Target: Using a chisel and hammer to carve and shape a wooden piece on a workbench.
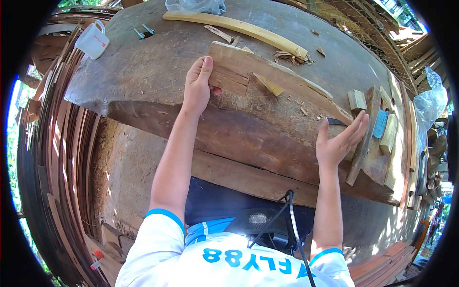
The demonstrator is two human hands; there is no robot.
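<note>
A wooden board with a rough, split face slants over the bench from left to right. My left hand is closed on its left end, thumb along the near side. By the far right end my right hand has its fingers stretched out and thumb apart, with nothing gripped. A flat black piece shows between that thumb and fingers, lying on the bench beyond the hand. Just below the board's middle lies a pale wooden wedge.
The thick wooden bench holds a long yellowish strip, wood chips, a white cup and a clear plastic bag. At right are a small block, a wooden bar and a blue item. Stacked planks stand left.
</note>
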